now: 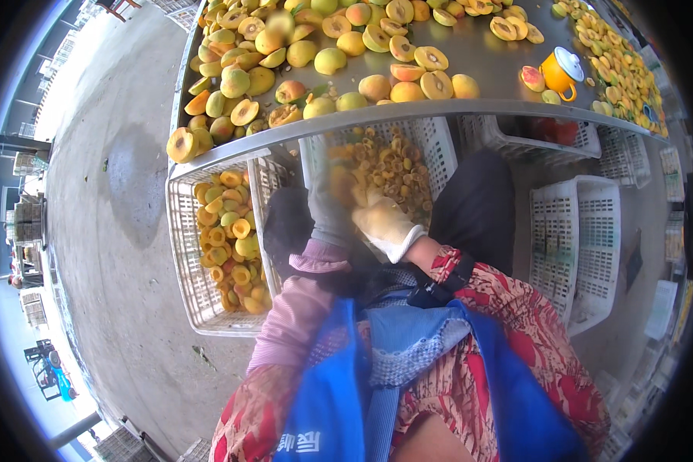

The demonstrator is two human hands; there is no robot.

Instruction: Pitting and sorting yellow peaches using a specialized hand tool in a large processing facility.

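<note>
The fingers of both gloved hands are blurred, so I cannot tell how far they are closed or whether they hold anything. The left hand (327, 204) and right hand (383, 223) hang over the middle crate (439, 142) of small peach pieces (389, 169), below the surface's near edge. The left crate (183, 254) holds many peach halves (231, 246). A large heap of whole and cut peaches (300, 54) waits on the surface (485, 65), so plenty seems left; a white crate (577, 246) at right looks empty.

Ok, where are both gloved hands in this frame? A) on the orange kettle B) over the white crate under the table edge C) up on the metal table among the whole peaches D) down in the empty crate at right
B: the left hand and right hand hang over the white crate of pits and scraps, below the table edge.
</note>
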